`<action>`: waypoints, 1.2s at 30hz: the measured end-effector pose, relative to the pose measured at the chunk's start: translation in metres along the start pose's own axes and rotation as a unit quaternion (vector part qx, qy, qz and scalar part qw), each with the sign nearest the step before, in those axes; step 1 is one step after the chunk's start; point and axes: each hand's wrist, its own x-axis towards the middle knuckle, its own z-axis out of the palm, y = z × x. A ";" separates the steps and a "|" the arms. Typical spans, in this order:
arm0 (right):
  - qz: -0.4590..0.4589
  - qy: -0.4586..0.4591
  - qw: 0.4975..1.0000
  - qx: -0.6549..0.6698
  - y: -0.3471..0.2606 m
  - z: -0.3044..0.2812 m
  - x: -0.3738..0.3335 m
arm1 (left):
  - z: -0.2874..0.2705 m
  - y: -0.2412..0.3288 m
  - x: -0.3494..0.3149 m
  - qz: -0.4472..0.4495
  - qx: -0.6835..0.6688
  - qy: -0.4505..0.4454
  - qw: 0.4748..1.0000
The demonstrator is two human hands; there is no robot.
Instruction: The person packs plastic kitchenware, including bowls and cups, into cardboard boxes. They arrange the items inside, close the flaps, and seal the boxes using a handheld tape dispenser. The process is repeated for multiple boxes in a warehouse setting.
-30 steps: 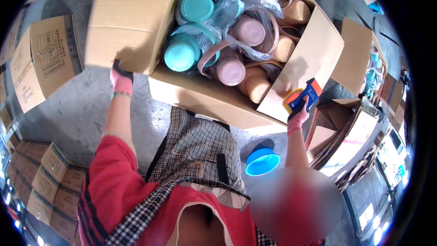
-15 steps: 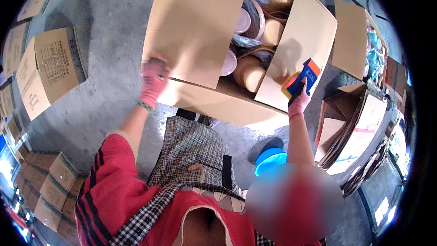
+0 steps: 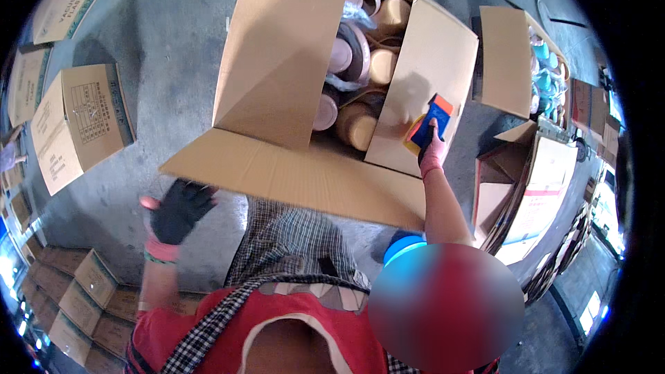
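Note:
A large open cardboard box (image 3: 277, 34) stands in front of me, holding several pink and tan cups or flasks (image 3: 357, 127), some with handles and clear plastic wrap. Its near flap (image 3: 291, 176) slants up and out toward me. My left hand (image 3: 181, 211), in a pink glove with a black palm, is open, palm up, its fingertips by the flap's left end; whether they touch it I cannot tell. Over the box's right flap (image 3: 436, 48), my right hand (image 3: 432, 149), gloved too, grips a blue and orange tape dispenser (image 3: 434, 119) with a yellowish roll.
At the left stands a closed carton (image 3: 86, 121), with stacked cartons (image 3: 90, 284) behind it toward the lower left. Another open box of teal items (image 3: 509, 62) is at the far right. Flattened cardboard (image 3: 533, 201) leans nearer, and a blue basin (image 3: 403, 249) sits below my right forearm.
My left hand has come off the box's left flap, moved down and left, and turned palm up. The near flap has swung upward. My right hand still holds the tape dispenser.

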 end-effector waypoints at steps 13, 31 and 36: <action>-0.144 -0.070 0.977 0.144 -0.235 0.059 0.157 | 0.013 -0.160 0.379 -0.033 0.731 0.536 0.421; -0.029 -0.350 0.936 0.028 -0.218 0.132 0.494 | 0.013 -0.183 0.399 -0.058 0.762 0.584 0.274; 0.074 -0.551 0.830 0.054 -0.254 0.080 0.491 | 0.009 -0.183 0.391 -0.019 0.760 0.593 0.267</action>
